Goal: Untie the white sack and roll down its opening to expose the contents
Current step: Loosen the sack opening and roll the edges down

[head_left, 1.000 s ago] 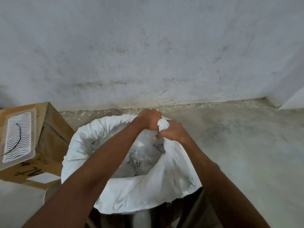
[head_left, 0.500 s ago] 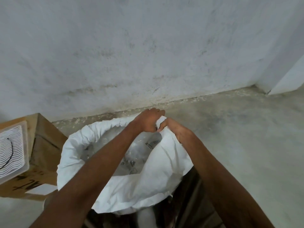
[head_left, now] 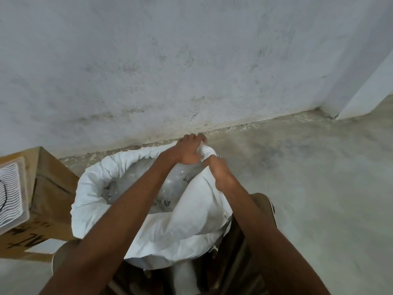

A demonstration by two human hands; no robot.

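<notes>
The white sack (head_left: 182,231) stands open on the floor below me, its rim rolled into a thick band (head_left: 93,179) along the left and far side. Clear plastic packets (head_left: 136,184) with dark print show inside. My left hand (head_left: 187,152) grips the far right part of the rim, fingers curled over the fabric. My right hand (head_left: 221,173) pinches a bunched fold of the same rim just beside it. Both forearms cross over the sack's mouth and hide part of the contents.
A brown cardboard box (head_left: 49,192) stands to the left, touching the sack, with a clear lidded tray (head_left: 10,192) of white ridged parts on top. A stained grey wall (head_left: 191,71) runs behind. Bare concrete floor (head_left: 319,188) lies to the right.
Both hands have moved farther along the rim toward the wall, still gripping the fabric. The bunched fold between them has lifted, and the view has tilted up slightly.
</notes>
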